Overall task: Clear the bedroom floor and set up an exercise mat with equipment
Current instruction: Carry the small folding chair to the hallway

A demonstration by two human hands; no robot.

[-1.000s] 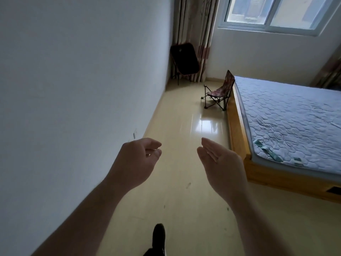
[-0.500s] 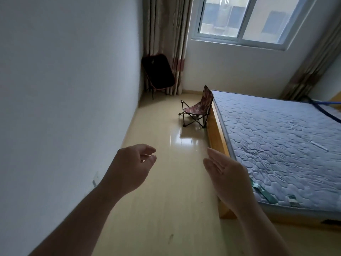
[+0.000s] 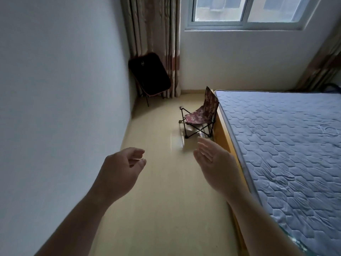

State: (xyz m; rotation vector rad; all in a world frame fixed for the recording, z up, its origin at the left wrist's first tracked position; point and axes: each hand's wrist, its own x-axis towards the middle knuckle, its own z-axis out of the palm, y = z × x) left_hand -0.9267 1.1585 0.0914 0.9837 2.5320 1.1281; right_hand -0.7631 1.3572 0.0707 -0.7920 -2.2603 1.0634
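Note:
A small folding camp chair [image 3: 200, 115] with a red patterned seat stands on the pale yellow floor [image 3: 162, 191], close against the bed's wooden side. A larger dark folding chair [image 3: 149, 74] leans in the far left corner by the curtain. My left hand [image 3: 120, 170] hovers in front of me with loosely curled fingers and holds nothing. My right hand [image 3: 215, 165] is held out beside it, fingers straight, palm turned inward, also empty. Both hands are well short of the small chair. No mat or exercise equipment is in view.
A bed with a blue-grey quilted mattress [image 3: 280, 145] on a wooden frame [image 3: 224, 137] fills the right side. A white wall [image 3: 60, 100] runs along the left. Curtains [image 3: 156, 26] and a window [image 3: 245, 12] are at the far end. The floor forms a narrow strip between wall and bed.
I have moved forward along the strip between wall and bed; both chairs now appear closer. My hands keep the same raised, empty pose.

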